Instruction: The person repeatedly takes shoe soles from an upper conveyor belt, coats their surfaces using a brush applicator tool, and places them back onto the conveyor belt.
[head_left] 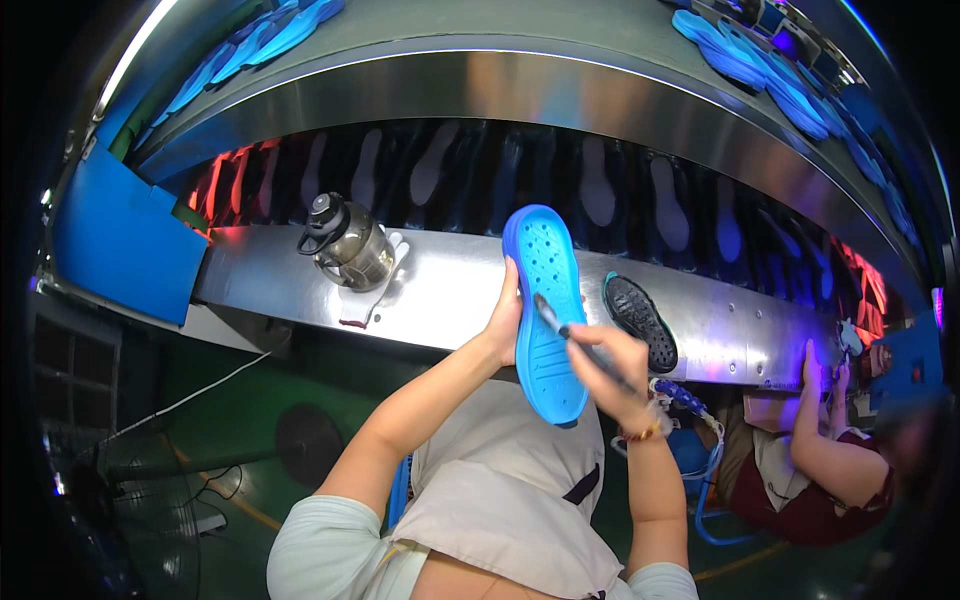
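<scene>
My left hand point(506, 318) grips the left edge of a bright blue shoe sole point(547, 315) and holds it upright in front of me, tread side facing me. My right hand point(612, 368) holds a dark pen-like tool point(570, 335) whose tip touches the middle of the sole. A blue cable point(688, 402) trails from the tool's rear end past my right wrist. A black shoe sole point(640, 320) lies on the steel ledge just right of the blue one.
A steel ledge point(450, 290) runs across in front of me, with a dark water bottle point(348, 245) on white gloves at its left. Behind it several soles sit on a dark conveyor point(600, 185). Blue soles point(760, 70) lie on the upper shelf. Another person point(820, 460) works at the right.
</scene>
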